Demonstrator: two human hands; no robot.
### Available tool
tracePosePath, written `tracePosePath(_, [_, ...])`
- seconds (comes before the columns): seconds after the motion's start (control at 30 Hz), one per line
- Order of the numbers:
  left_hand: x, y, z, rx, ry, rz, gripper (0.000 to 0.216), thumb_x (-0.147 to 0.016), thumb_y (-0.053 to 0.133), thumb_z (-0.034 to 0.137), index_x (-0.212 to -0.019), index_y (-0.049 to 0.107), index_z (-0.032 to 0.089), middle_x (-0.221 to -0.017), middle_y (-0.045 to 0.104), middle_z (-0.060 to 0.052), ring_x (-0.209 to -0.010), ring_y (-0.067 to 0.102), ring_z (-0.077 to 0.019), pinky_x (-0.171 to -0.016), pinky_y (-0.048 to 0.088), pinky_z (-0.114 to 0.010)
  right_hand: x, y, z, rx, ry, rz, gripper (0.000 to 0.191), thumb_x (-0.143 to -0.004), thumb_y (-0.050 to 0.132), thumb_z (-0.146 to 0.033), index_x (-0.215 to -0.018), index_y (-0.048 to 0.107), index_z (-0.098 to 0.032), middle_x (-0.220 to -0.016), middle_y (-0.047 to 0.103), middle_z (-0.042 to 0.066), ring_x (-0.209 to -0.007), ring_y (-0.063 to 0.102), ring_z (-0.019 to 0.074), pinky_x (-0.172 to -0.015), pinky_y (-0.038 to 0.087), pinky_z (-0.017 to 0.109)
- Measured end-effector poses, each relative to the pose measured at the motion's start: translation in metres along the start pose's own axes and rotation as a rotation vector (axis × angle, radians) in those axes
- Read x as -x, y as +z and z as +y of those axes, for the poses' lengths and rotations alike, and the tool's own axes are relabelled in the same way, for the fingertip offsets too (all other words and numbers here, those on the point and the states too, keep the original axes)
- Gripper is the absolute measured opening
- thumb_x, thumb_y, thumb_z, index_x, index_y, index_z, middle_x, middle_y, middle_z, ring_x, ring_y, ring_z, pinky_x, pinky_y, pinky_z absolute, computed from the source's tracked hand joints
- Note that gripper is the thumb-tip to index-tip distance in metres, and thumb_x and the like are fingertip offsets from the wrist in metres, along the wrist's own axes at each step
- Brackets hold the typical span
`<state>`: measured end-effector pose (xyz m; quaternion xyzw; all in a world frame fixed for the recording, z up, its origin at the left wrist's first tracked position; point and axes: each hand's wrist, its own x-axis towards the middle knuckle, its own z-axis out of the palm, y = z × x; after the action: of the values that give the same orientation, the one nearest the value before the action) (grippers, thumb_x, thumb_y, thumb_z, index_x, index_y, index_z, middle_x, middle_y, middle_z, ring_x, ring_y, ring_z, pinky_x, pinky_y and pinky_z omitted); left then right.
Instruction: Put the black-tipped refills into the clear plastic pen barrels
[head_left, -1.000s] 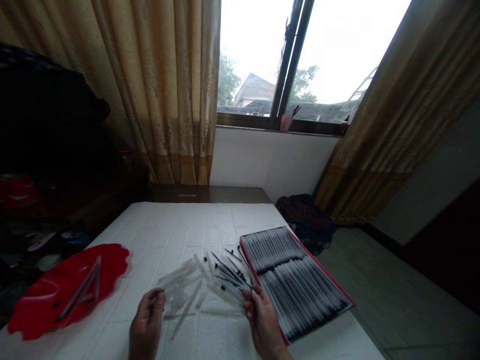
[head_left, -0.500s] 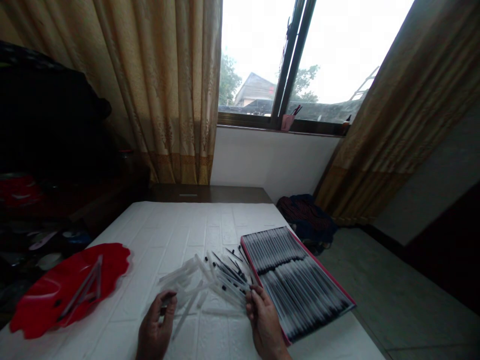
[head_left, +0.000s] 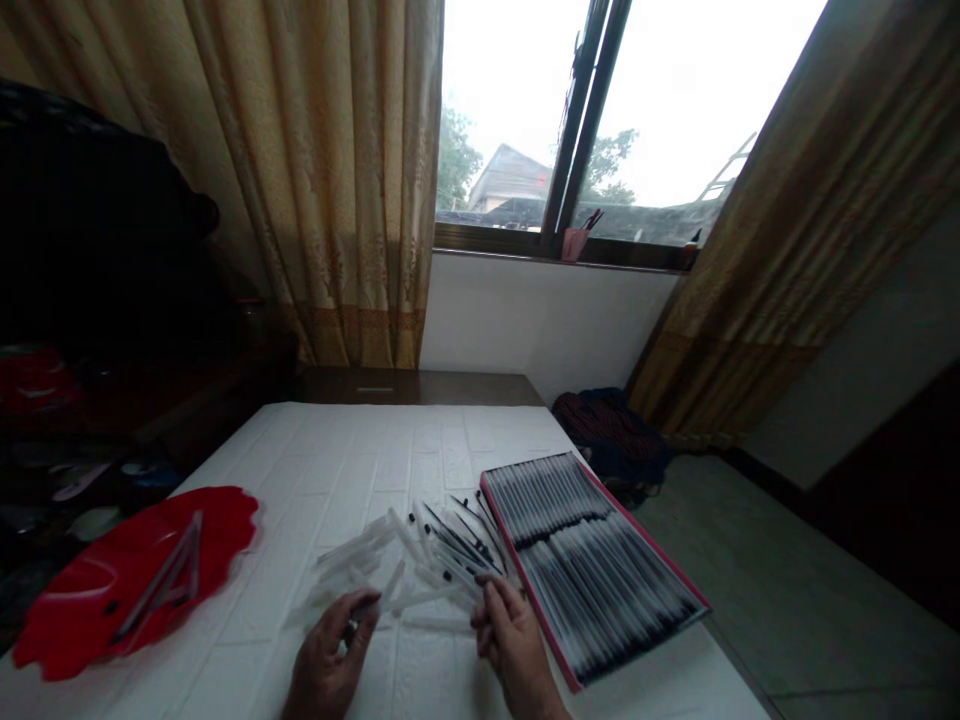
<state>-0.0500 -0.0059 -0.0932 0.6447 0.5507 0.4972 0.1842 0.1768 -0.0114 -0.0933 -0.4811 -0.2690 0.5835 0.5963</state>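
Observation:
My left hand (head_left: 334,650) is closed, thumb and fingers pinching a clear plastic tube (head_left: 391,585) that points up and to the right. My right hand (head_left: 511,640) is also closed in a pinch; a small dark bit shows at its fingertips, too small to name. Between and beyond the hands lies a loose pile of clear tubes (head_left: 356,552), with thin black pen refills (head_left: 466,535) and small black caps (head_left: 448,576) mixed in. Right of my right hand, a pink-edged box (head_left: 576,686) holds two rows of clear pens with dark ends (head_left: 607,580).
On the left of the white brick-patterned table (head_left: 330,440) sits a red scalloped plate (head_left: 217,510) with a few clear tubes and a dark cap. Dark clothing (head_left: 615,440) lies beyond the right edge. A pink pen cup (head_left: 574,244) stands on the windowsill.
My left hand has moved right and slightly down, bringing a clear tube in its fingers toward the middle. My right hand has shifted slightly left, away from the box.

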Motion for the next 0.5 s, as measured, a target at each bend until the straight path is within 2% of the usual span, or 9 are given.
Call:
tracePosePath(0.13, [-0.001,0.000,0.006,-0.019,0.193,-0.105,0.033,-0.081,0.056,0.054,-0.092,0.070,0.027,-0.085,0.074,-0.003,-0.078,0.071,-0.0162,-0.068,0.058,-0.022,-0.001,0.006,0.001,0.127,0.042,-0.110,0.065,-0.052,0.070,-0.071,-0.084,0.066,-0.013,-0.048,0.061,-0.002,-0.027,0.039,0.0028,-0.031,0.022,0.014])
tracePosePath(0.27, [-0.002,0.001,0.007,-0.076,0.321,-0.145,0.026,-0.086,0.054,0.046,-0.098,0.068,0.026,-0.087,0.074,-0.002,-0.078,0.071,-0.0148,-0.071,0.057,-0.021,-0.001,0.010,0.000,0.169,0.102,-0.100,0.062,-0.049,0.071,-0.072,-0.069,0.064,-0.013,-0.044,0.058,-0.003,-0.028,0.040,0.0031,-0.030,0.020,0.014])
tracePosePath(0.5, [0.001,0.002,0.003,-0.258,0.548,-0.150,0.023,-0.090,0.051,0.038,-0.107,0.061,0.026,-0.088,0.073,0.000,-0.080,0.069,-0.0128,-0.075,0.055,-0.020,-0.001,0.011,-0.001,0.063,0.141,-0.059,0.058,-0.046,0.076,-0.067,-0.067,0.063,-0.014,-0.042,0.054,-0.006,-0.030,0.039,0.0026,-0.032,0.020,0.013])
